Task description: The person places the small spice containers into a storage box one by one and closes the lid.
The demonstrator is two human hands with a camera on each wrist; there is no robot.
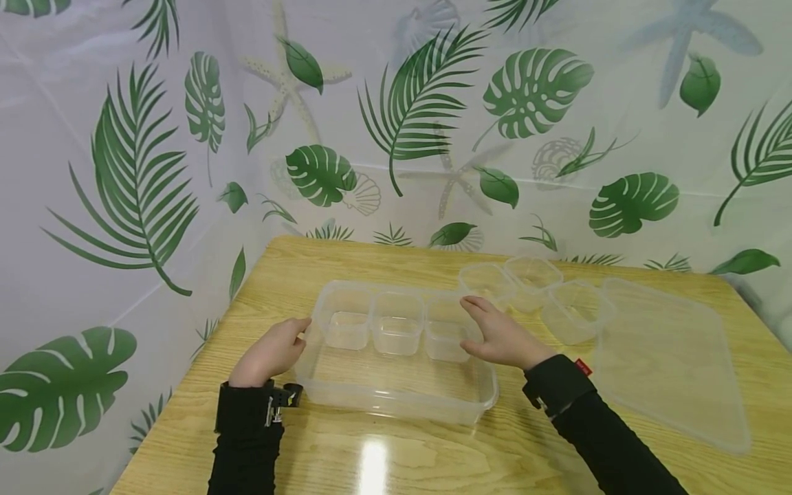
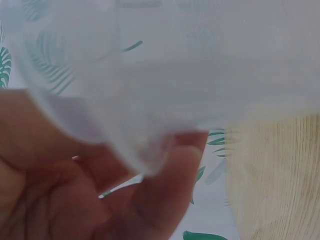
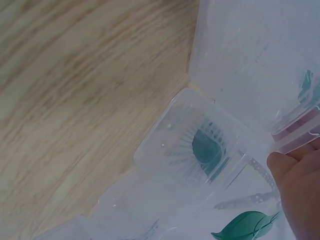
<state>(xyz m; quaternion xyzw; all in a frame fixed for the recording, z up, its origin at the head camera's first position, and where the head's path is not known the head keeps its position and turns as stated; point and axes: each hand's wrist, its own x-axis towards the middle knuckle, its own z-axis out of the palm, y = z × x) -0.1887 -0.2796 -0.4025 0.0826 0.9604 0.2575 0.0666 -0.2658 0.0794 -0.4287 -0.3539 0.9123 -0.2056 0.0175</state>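
A large clear plastic container [image 1: 396, 402] rests before me, with three small clear boxes in a row along its back: a left box [image 1: 346, 330], a middle box [image 1: 397, 330] and a right box [image 1: 445, 344]. My left hand [image 1: 270, 350] grips the container's left end; in the left wrist view, curled fingers [image 2: 170, 185] come round its blurred edge. At the opposite end, my right hand [image 1: 501, 337] pinches the right wall near the right box. Through the clear plastic, part of the fingers shows in the right wrist view. Whether they also touch that box is unclear.
Three more small clear boxes stand at the back right, one of them [image 1: 575, 313] nearest to a flat translucent lid [image 1: 674, 364]. All lie on a wood-grain table [image 1: 322, 460]. A leaf-patterned curtain [image 1: 247, 206] hangs behind and to the left.
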